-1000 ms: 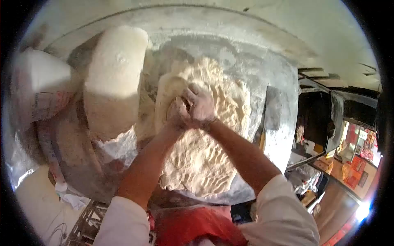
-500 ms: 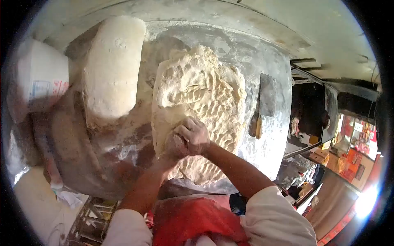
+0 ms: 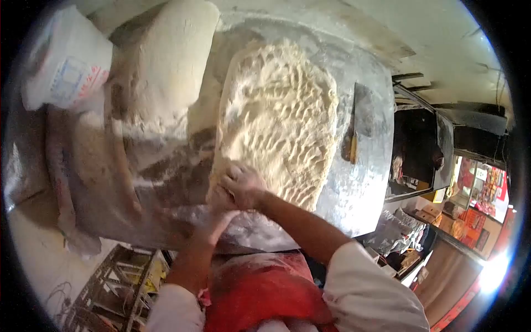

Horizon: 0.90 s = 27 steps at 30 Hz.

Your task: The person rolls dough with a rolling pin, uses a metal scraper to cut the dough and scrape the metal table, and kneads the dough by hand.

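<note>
A wide, flattened slab of dough [image 3: 282,122], covered in knuckle-like dents, lies on the floured metal worktop [image 3: 359,193]. Both hands are at its near left corner, close together. My right hand [image 3: 244,185] is closed, knuckles up, and presses on the dough's edge. Just left of it and partly covered by it, my left hand [image 3: 221,200] also looks curled into a fist, slightly blurred. Flour dusts both hands. A thick, smooth loaf-shaped block of dough [image 3: 174,61] rests farther left.
To the right of the slab lies a dough cutter [image 3: 363,110] with a wooden handle. A white plastic bucket [image 3: 72,61] with printing stands at the far left, beside an open flour sack [image 3: 91,166]. A slatted metal rack [image 3: 119,288] is below the worktop.
My hands have shifted toward the near left corner of the slab. The slab's far part now looks flatter and more evenly dented. The camera view has also shifted.
</note>
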Each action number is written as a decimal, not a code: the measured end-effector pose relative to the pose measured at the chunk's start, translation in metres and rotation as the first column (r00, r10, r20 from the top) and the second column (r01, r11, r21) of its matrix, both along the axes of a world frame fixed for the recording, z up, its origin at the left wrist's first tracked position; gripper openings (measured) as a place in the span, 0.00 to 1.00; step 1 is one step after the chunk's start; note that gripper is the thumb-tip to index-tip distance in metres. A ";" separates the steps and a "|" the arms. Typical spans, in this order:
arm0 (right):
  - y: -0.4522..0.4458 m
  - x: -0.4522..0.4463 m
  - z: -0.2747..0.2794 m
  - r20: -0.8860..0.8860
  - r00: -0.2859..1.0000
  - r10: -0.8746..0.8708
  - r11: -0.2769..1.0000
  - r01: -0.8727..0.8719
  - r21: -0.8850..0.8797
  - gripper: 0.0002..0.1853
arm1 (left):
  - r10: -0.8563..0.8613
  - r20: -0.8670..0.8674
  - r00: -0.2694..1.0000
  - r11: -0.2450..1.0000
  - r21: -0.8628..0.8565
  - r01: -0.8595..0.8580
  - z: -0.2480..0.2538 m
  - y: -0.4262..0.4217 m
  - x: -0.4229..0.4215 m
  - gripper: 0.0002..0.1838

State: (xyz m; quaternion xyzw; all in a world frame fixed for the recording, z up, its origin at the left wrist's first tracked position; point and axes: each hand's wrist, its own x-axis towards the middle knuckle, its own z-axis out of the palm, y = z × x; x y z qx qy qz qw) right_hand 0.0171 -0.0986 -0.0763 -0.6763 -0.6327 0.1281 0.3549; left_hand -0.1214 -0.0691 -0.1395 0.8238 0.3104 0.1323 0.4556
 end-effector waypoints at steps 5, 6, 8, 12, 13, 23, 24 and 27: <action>0.002 -0.004 0.012 0.017 0.998 -0.066 0.993 0.064 0.097 0.11 | -0.106 -0.144 0.984 0.978 0.164 0.129 0.024 0.013 0.014 0.28; -0.004 0.003 0.028 -0.099 0.994 -0.045 0.998 0.050 0.048 0.12 | -0.148 -0.161 0.976 0.968 0.180 0.176 0.038 0.011 0.020 0.28; -0.031 0.007 0.055 -0.246 0.954 -0.171 0.984 0.150 -0.100 0.13 | -0.311 -0.217 0.925 0.924 0.156 0.348 0.058 -0.010 0.037 0.27; -0.133 0.065 0.055 -0.145 0.922 -0.359 0.916 0.317 -0.247 0.17 | -0.557 -0.320 0.766 0.743 0.221 0.632 0.047 -0.075 0.106 0.26; -0.155 0.075 0.024 -0.129 0.878 -0.461 0.887 0.452 -0.090 0.18 | -0.582 -0.328 0.744 0.693 0.279 0.665 0.038 -0.088 0.123 0.26; -0.094 0.156 0.096 -0.345 0.791 -0.506 0.849 0.386 -0.360 0.15 | -0.139 0.839 0.527 0.366 -0.451 0.814 0.055 -0.026 0.200 0.26; -0.080 0.169 0.103 -0.301 0.764 -0.571 0.814 0.479 -0.327 0.14 | -0.684 0.388 0.618 0.691 0.073 0.719 0.057 -0.011 0.214 0.24; -0.062 0.188 0.038 -0.169 0.729 -0.663 0.745 0.621 -0.244 0.12 | -0.567 -0.178 0.804 0.752 0.288 0.593 0.049 0.005 0.258 0.21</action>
